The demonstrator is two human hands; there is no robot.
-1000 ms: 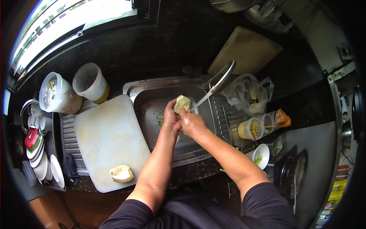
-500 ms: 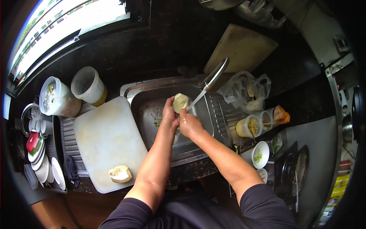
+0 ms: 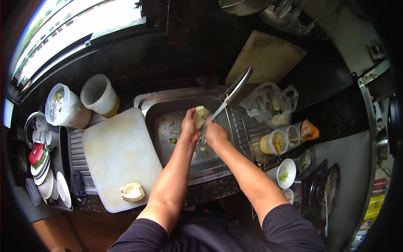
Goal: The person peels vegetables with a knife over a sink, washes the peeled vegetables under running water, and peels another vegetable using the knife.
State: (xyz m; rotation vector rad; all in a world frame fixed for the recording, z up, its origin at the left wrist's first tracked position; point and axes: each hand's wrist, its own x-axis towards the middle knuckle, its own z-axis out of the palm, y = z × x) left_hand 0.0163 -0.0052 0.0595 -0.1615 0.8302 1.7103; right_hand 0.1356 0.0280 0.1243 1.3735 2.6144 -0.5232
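Over the steel sink (image 3: 158, 110), my left hand (image 3: 191, 128) is wrapped round a pale, peeled-looking vegetable piece (image 3: 201, 115), whose exact kind I cannot make out. Close on its right, my right hand (image 3: 217, 135) has its fingers closed beside the piece. Whatever those fingers hold is blurred and mostly hidden. The tap (image 3: 228, 96) reaches down from behind, its spout ending just above my right hand. Green scraps (image 3: 173, 140) lie on the sink floor below. A second pale piece (image 3: 132, 192) rests on the white cutting board (image 3: 113, 155) left of the sink.
Two plastic tubs (image 3: 100, 95) stand behind the board. Stacked plates (image 3: 48, 185) are at far left. To the right are a plastic bag (image 3: 273, 103), a tub of yellow food (image 3: 273, 143) and a white bowl (image 3: 287, 166). Another cutting board (image 3: 266, 56) leans at the back.
The vegetable piece has turned in my left hand and shows a narrower side. My right hand has shifted slightly right, away from it. More green scraps show in the sink.
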